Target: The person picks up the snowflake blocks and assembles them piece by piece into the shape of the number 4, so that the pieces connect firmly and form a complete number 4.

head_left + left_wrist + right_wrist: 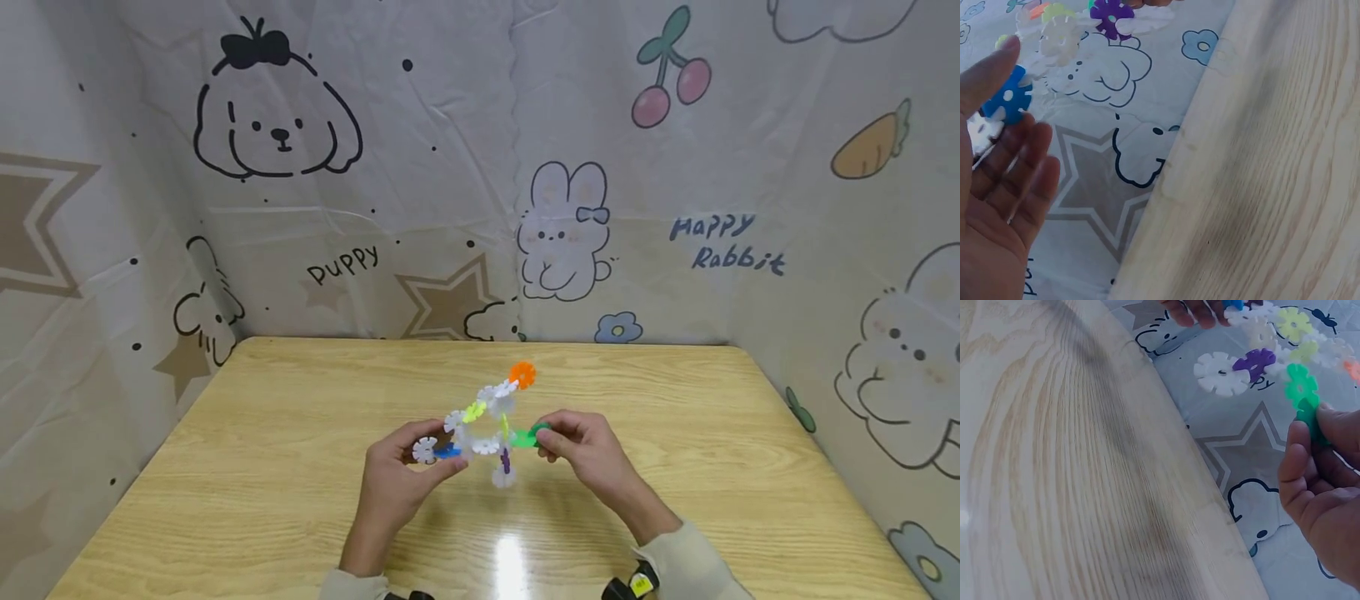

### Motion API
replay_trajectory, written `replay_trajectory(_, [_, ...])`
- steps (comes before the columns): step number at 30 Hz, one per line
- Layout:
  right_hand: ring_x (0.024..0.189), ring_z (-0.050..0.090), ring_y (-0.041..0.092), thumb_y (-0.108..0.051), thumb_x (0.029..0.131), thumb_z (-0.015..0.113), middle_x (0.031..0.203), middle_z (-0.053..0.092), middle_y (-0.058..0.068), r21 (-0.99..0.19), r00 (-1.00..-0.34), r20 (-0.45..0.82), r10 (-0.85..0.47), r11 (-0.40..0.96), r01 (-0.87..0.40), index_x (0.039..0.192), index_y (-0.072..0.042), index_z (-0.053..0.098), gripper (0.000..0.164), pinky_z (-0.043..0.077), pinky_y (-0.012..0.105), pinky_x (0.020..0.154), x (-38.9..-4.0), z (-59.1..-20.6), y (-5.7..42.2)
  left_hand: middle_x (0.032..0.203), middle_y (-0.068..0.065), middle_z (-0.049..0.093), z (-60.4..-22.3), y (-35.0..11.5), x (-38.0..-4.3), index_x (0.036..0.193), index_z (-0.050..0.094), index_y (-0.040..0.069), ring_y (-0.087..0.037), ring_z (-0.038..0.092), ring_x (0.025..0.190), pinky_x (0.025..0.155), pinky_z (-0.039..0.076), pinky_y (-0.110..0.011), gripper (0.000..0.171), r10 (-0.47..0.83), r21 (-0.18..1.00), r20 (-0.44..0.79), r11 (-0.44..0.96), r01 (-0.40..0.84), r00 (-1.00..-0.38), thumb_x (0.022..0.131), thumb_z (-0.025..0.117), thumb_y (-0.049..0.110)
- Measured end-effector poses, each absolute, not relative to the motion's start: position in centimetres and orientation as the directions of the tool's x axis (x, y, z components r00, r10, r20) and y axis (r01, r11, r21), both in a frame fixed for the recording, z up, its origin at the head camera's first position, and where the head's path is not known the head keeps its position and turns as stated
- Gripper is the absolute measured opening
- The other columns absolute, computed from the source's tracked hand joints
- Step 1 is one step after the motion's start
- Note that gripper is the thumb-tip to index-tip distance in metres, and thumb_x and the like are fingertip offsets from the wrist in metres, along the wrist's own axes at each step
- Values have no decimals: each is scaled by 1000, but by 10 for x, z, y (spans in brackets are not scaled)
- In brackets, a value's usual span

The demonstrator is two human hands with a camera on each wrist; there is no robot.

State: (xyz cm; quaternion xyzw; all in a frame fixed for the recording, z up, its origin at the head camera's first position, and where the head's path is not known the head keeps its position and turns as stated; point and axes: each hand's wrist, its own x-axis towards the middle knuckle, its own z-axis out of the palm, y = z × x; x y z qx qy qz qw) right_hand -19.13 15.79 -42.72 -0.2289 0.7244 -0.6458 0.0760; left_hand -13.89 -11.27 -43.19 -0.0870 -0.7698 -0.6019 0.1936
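A loop of interlocking snowflake discs (485, 447), mostly white with yellow pieces, is held above the table between both hands. At its upper end sits an orange disc (522, 375); a purple disc (1254, 364) joins a white one below. My left hand (397, 471) holds the loop's left side, thumb and fingers about a blue disc (1013, 97) with a white disc (424, 450) beyond it. On the right, my right hand (596, 458) pinches a darker green disc (1310, 420) between thumb and index finger. A brighter green disc (1300, 386) links it to the loop.
The wooden table (285, 400) spreads beneath both hands. Behind and beside it hangs a pale curtain (435, 192) printed with cartoon animals and stars. A dark wrist device (632, 581) shows by the right sleeve.
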Motion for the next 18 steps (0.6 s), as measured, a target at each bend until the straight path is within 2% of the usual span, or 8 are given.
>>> replay_trajectory(4, [79,61,24,-10,100,61,90,65,22,-977,-891,140,-432,85,-195,104,8,67,19,54,33,71,-191,-429,161,98,9,70,-434,-114,-141,106,77,16,-15,64,92,71,49,-30,43,-92,881,366,354,313,-926,67,95,22])
replay_trajectory(10, [76,59,18,-10,99,63,91,64,25,-981,-892,73,-446,129,-145,105,8,68,19,54,33,71,-188,-436,163,94,5,67,-439,-115,-143,108,77,10,-14,58,82,71,49,-29,45,-41,853,284,468,233,-958,71,92,30])
replay_trajectory(15, [73,58,16,-9,98,65,89,65,15,-977,-895,37,-444,173,-127,104,6,68,17,53,32,69,-188,-440,164,94,1,67,-444,-116,-148,107,76,9,-12,56,78,65,48,-28,42,18,818,232,538,205,-973,75,89,33])
replay_trajectory(18, [71,56,16,-8,97,65,86,65,12,-971,-893,32,-450,199,-135,102,6,69,15,51,29,65,-190,-441,164,98,-2,70,-446,-117,-151,106,76,7,-15,62,85,71,52,-33,40,47,790,228,574,213,-972,77,87,32])
